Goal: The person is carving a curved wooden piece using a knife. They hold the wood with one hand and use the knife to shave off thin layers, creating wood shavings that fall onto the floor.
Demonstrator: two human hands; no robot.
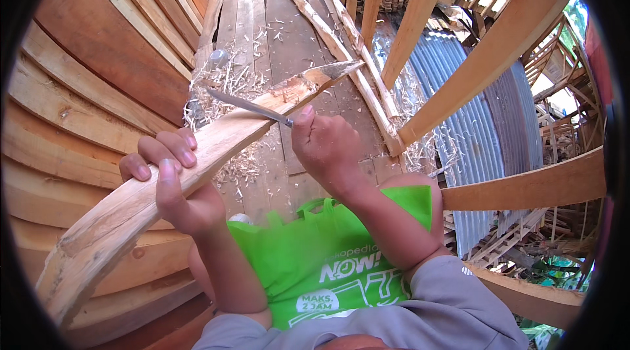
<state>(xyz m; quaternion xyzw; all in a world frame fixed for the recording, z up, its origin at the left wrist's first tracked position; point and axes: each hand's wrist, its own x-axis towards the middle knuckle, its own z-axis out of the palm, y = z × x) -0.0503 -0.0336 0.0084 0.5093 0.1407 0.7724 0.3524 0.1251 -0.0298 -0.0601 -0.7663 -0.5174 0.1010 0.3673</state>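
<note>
A long pale piece of wood (216, 143) runs slantwise from the lower left up to a rough, dark-marked tip near the middle. My left hand (177, 183) is closed around it, fingers over the far edge and thumb on the near face. In my right hand (326, 150), a fist wraps the handle of a knife (246, 104), and the hand hides that handle. The blade points left and lies across the upper face of the wood, below the carved section. Over my lap is spread a bright green bag (295, 251) with white print.
Wood shavings (239, 166) litter the plank floor (275, 35). Two peeled sticks (328, 38) lie ahead on the right. A clear cup (218, 58) stands among shavings. Plank walling (98, 41) rises at left; upright slats (485, 81) at right, with corrugated metal sheets (453, 101) beyond.
</note>
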